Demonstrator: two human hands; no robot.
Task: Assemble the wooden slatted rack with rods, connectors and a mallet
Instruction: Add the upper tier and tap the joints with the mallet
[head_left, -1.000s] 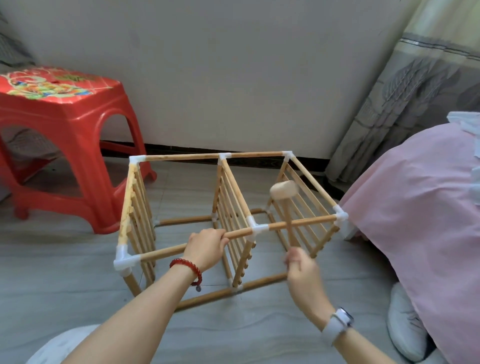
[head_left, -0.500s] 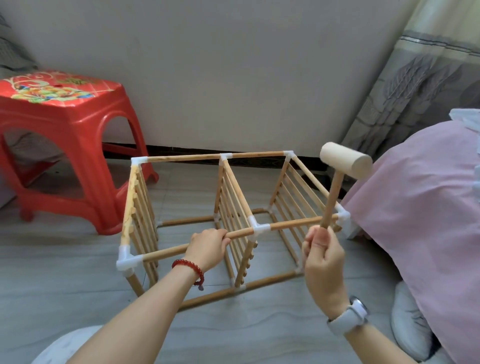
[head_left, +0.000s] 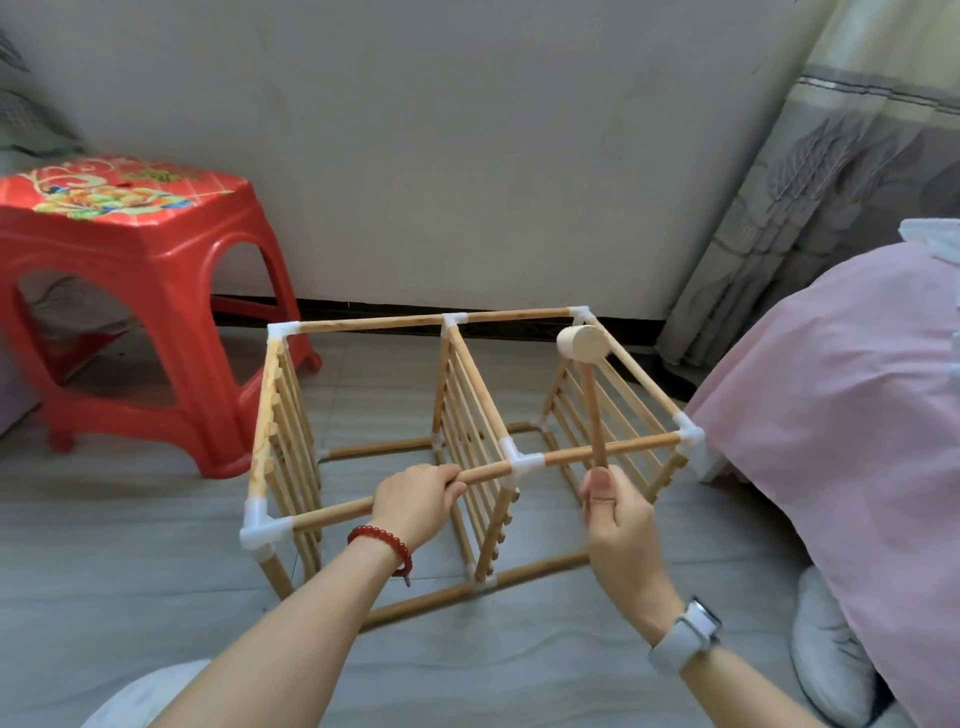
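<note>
Rack (head_left: 457, 415) stands on the grey floor (head_left: 104, 545), directly ahead of both hands: three upright slatted panels joined by rods and white connectors.

Left hand (head_left: 415, 501), red bead bracelet (head_left: 384, 545) at the wrist, fingers curled round the near top rod (head_left: 332, 514), gripping it between the corner connector (head_left: 260, 527) to its left and the middle connector (head_left: 522, 460) just to its right.

Right hand (head_left: 615, 512), watch (head_left: 685, 636) on the wrist, wrapped round the lower end of the mallet (head_left: 587, 374) handle, thumb up along it. Handle rises ahead of the hand, crossing the near top rod; head sits up beyond it, by the rack's far right corner, contact unclear.

Red plastic stool (head_left: 130, 291) far left of the left hand. Pink bedding (head_left: 841, 415) right of the right hand.
</note>
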